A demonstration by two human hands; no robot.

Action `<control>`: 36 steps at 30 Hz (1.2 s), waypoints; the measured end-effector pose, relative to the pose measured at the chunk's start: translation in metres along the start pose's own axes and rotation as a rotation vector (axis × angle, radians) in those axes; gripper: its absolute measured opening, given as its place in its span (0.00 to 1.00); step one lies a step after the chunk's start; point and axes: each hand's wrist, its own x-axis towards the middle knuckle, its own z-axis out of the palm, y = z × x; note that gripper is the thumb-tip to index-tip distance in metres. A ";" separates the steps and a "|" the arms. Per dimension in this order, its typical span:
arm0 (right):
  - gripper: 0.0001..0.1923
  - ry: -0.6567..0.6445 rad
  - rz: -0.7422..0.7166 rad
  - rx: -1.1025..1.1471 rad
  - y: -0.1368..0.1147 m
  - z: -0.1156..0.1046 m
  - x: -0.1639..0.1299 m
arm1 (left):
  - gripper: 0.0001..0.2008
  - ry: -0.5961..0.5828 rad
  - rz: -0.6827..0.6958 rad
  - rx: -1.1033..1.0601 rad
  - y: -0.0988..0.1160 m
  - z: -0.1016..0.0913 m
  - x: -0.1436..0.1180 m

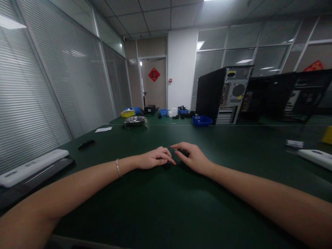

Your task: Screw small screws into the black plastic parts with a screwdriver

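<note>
Small black part (166, 165): on the green table mat (166, 207), mid-table, directly under the fingertips of the left hand; dark, rounded, mostly covered, kind not discernible.
Second small black part (183, 151): just beside the first, under the fingers of the right hand; only a sliver visible.
Left hand (153, 158): palm down, fingers curled together over the first black part, tips touching it; actual pinch not discernible. Thin bracelet (118, 167) on the wrist.
Right hand (193, 157): palm down, fingers bent and close together over the second black part, index tip pointing toward the left hand; grip not discernible. Fingertips of both hands nearly meeting.
Both forearms: bare, stretched forward across the mat.
Black elongated item (86, 144): flat on the mat, well left of the hands.
White paper slip (103, 129): beyond it, near the left wall.
White tray (33, 166) over a black slab (36, 180): left table edge.
Metal bowl (135, 120): far end, left of centre.
Yellow bin (128, 113), blue bins (202, 120): far end, among small dark parts.
Computer tower (223, 95): upright, rear panel facing the camera, just beside the nearest blue bin; further dark cases to its right.
White flat item (315, 156): right edge, blurred.
Red door ornament (154, 74): on the far door.
</note>
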 end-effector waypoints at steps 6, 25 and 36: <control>0.14 -0.012 0.003 0.018 -0.003 -0.002 0.001 | 0.17 0.140 -0.012 -0.060 0.000 0.004 -0.001; 0.12 -0.359 0.004 0.099 0.013 -0.017 0.006 | 0.19 0.201 -0.203 0.021 0.014 0.004 -0.003; 0.11 -0.195 0.065 0.176 0.006 -0.014 0.005 | 0.24 0.255 -0.236 -0.552 0.000 0.005 0.002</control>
